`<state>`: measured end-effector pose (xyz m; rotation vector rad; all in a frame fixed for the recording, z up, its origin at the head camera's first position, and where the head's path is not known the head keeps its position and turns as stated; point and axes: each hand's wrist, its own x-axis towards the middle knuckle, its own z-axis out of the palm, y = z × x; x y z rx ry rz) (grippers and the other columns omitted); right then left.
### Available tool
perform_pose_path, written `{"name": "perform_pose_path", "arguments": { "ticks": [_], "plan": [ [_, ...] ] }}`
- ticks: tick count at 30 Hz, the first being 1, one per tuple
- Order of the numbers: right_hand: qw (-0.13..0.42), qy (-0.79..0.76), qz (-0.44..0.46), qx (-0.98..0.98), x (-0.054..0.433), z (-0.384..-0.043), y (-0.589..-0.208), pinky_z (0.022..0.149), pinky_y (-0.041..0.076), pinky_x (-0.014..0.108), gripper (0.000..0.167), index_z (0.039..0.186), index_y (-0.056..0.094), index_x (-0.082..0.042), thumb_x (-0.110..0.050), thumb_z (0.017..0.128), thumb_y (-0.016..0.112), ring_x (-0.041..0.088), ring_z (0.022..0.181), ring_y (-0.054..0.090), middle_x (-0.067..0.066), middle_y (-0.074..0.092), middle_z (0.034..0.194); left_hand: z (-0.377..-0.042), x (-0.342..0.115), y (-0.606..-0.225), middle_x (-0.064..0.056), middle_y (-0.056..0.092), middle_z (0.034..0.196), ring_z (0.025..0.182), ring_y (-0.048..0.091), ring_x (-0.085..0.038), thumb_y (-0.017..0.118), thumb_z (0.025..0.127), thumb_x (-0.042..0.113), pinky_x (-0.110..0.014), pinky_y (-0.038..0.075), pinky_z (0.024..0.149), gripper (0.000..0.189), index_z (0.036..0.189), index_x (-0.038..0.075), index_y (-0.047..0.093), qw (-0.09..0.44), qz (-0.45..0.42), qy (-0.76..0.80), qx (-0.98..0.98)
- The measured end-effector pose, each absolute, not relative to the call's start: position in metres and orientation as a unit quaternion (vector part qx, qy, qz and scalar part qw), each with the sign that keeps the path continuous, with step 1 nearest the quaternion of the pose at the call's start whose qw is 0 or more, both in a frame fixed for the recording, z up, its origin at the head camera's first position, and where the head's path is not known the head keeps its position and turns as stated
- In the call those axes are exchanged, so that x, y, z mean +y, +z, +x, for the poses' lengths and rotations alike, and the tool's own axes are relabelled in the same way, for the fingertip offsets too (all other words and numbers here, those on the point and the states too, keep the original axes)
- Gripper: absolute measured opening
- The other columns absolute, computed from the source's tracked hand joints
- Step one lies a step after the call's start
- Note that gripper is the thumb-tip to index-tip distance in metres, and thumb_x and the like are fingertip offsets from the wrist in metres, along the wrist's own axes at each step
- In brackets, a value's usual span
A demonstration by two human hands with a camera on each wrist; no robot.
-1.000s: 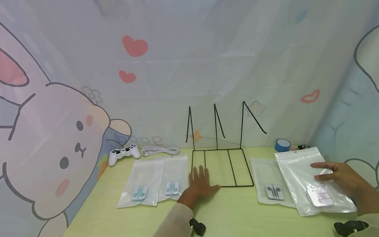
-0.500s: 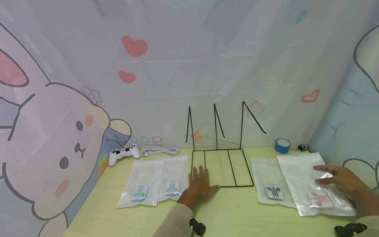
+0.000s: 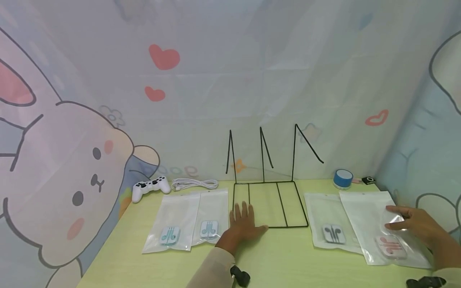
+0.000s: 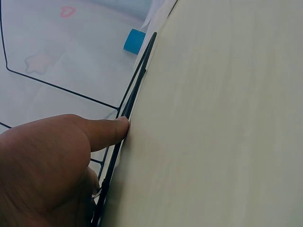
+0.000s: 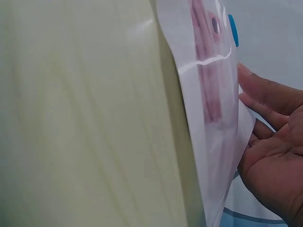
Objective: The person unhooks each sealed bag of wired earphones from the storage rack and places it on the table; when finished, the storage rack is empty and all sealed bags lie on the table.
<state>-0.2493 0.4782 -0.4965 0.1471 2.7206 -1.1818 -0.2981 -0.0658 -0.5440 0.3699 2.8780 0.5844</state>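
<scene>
My left hand lies with fingers spread over the front left of a black wire rack, whose three bent prongs stand up at the back. In the left wrist view its thumb touches the front bar. At the right, my right hand pinches the film of a white zip bag between thumb and index finger. Pink earphones in a square case show inside. In the right wrist view this bag stands slightly bulged off the table, its edge at the fingers.
Beside it, partly overlapped, lies a bag with black earphones. Two bags with light blue earphones lie left of the rack. A white game controller, coiled white cable, blue cylinder and small black item line the back.
My right hand has lowered the bag with pink earphones, its top edge sinking toward the table and turning slightly right. The left hand and rack have stayed still.
</scene>
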Motion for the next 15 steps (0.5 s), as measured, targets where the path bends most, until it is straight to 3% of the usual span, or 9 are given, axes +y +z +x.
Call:
{"name": "perform_pose_path", "arguments": {
  "ticks": [8, 11, 13, 15],
  "plan": [
    [0.099, -0.432, 0.071, 0.894, 0.474, -0.252, -0.495, 0.124, 0.011, 0.083, 0.119, 0.168, 0.006, 0.008, -0.035, 0.094, 0.088, 0.07, 0.156, -0.003, 0.04, -0.011, 0.17, -0.3, -0.068, -0.546, -0.024, 0.01, 0.183, 0.171, 0.002, -0.05, 0.057, 0.103, 0.067, -0.068, 0.006, 0.136, 0.103, 0.173, 0.0, 0.022, 0.089, 0.126, 0.195, 0.969],
    [0.085, -0.433, 0.07, 0.894, 0.469, -0.25, -0.491, 0.124, 0.01, 0.082, 0.119, 0.169, 0.006, 0.008, -0.036, 0.094, 0.088, 0.07, 0.156, -0.005, 0.04, -0.015, 0.169, -0.299, -0.068, -0.547, -0.024, 0.01, 0.184, 0.171, 0.002, -0.049, 0.056, 0.103, 0.069, -0.068, 0.006, 0.136, 0.104, 0.174, 0.001, 0.021, 0.087, 0.124, 0.192, 0.97],
    [0.074, -0.44, 0.051, 0.894, 0.466, -0.248, -0.488, 0.123, 0.014, 0.082, 0.114, 0.169, 0.007, 0.009, -0.032, 0.097, 0.085, 0.07, 0.156, -0.001, 0.04, -0.012, 0.171, -0.3, -0.068, -0.549, -0.025, 0.011, 0.183, 0.171, 0.003, -0.05, 0.057, 0.103, 0.068, -0.069, 0.007, 0.136, 0.104, 0.173, 0.0, 0.023, 0.08, 0.129, 0.195, 0.969],
    [0.061, -0.429, 0.031, 0.901, 0.461, -0.246, -0.485, 0.129, 0.034, 0.063, 0.108, 0.169, 0.011, 0.01, -0.031, 0.099, 0.083, 0.07, 0.155, 0.006, 0.041, -0.006, 0.172, -0.302, -0.066, -0.553, -0.027, 0.012, 0.183, 0.17, 0.003, -0.051, 0.059, 0.103, 0.066, -0.07, 0.007, 0.135, 0.103, 0.172, -0.001, 0.024, 0.077, 0.133, 0.197, 0.968]
  ]
}}
